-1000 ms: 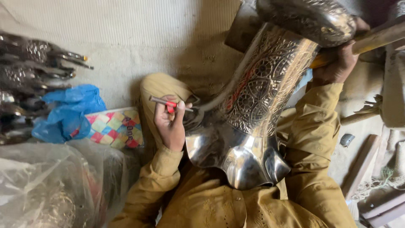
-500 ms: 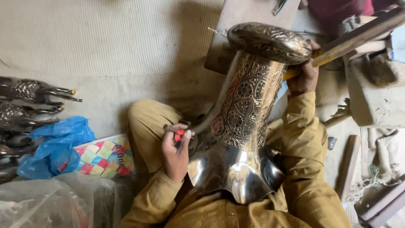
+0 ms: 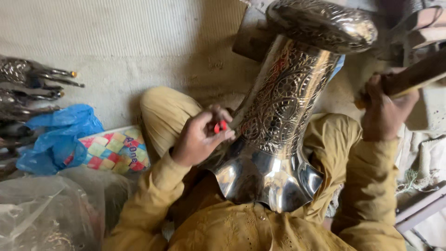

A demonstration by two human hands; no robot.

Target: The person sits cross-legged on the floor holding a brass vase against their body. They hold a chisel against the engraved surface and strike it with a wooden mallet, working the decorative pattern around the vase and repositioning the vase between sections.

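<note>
Vase [image 3: 288,121], big engraved metal one, lies tilted across the person's lap, flared polished mouth toward the body, rounded base up near the floor's far edge. Left hand [image 3: 200,139] pinches a small red-handled tool [image 3: 220,126] shut between fingertips, tip against the engraved side. Right hand [image 3: 383,111] is closed round a wooden handle [image 3: 418,76] (head out of view). Blue plastic bag [image 3: 60,139] and chequered packet [image 3: 114,149] lie left of the knee. Clear bag [image 3: 42,214] at the near-left corner, contents unclear.
</note>
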